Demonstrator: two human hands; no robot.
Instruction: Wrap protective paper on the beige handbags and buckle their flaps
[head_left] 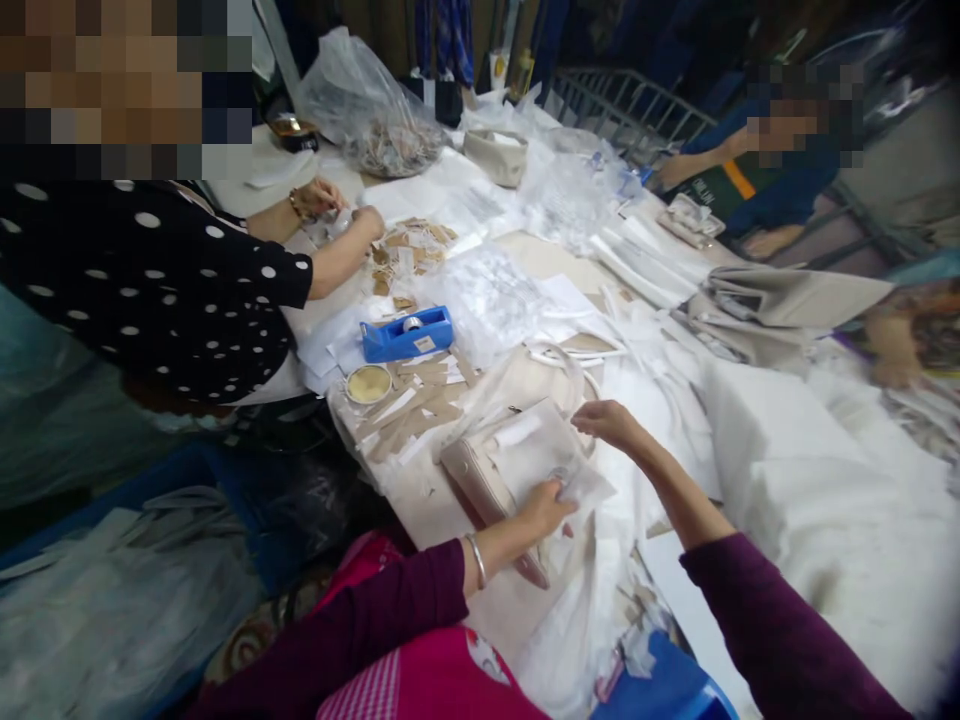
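Note:
A pale beige handbag (480,480) lies tilted on the table in front of me, its looped handle (574,365) stretching away from me. A thin white sheet (529,450) covers much of its upper side. My left hand (547,510), with a bangle at the wrist, is closed on the sheet's near part, over the bag. Beyond it, my right hand (611,422) hangs close to the sheet's far edge and the handle. Its fingers are curled together, and whatever lies between them is hidden.
A blue tape dispenser (409,335), a round tin (368,383) and cardboard strips (409,410) lie left of the bag. White material (817,480) is piled at right. A blue bin (225,480) stands at lower left. Co-workers' hands (326,195) work across the table.

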